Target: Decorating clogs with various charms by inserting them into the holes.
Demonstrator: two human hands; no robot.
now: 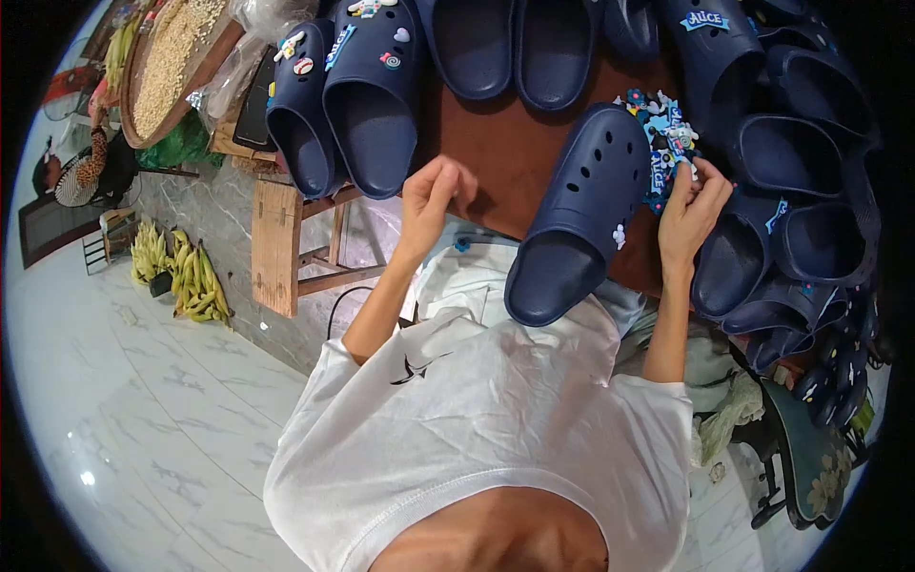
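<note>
A navy clog with round holes in its upper lies at the table's near edge, toe pointing away. One small white charm sits on its right side. Past its right edge is a heap of colourful shoe charms. My right hand reaches into that heap, thumb and fingers pinched on a charm that they mostly cover. To the left of the clog, my left hand hovers over the table edge with its fingers curled in. Its fingertips are slightly blurred, and whatever they may hold cannot be made out.
Decorated navy clogs stand at the back left of the brown table, plain clogs behind. More clogs crowd the right side. A wooden stool, a tray of pale kernels and corn cobs are at left.
</note>
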